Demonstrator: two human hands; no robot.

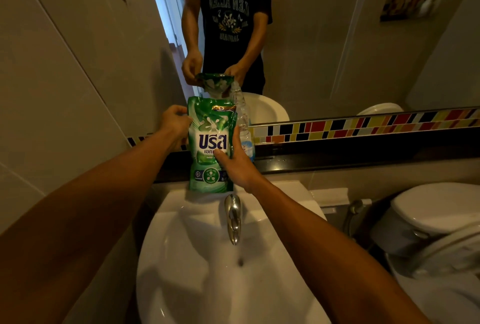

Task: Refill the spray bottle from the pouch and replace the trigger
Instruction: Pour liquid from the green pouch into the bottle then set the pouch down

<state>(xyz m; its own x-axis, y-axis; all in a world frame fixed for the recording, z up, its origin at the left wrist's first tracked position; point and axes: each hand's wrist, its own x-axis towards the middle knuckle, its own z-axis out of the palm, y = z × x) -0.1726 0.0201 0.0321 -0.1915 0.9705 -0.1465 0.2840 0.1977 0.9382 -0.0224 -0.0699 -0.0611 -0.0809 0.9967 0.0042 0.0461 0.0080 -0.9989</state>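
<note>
A green refill pouch point(211, 141) with white and blue lettering stands upright on the back rim of the sink. My left hand point(174, 123) grips its upper left edge. My right hand point(237, 162) holds its right side, thumb across the front. A clear plastic bottle point(245, 126) stands right behind the pouch against the mirror, partly hidden by it; no trigger shows on its neck. No trigger is in sight.
A white sink point(197, 271) with a chrome tap point(233, 217) lies below the pouch. A dark ledge point(363, 153) with coloured mosaic tiles runs under the mirror point(324, 37), which reflects a person's torso. A toilet point(436, 219) stands at the right.
</note>
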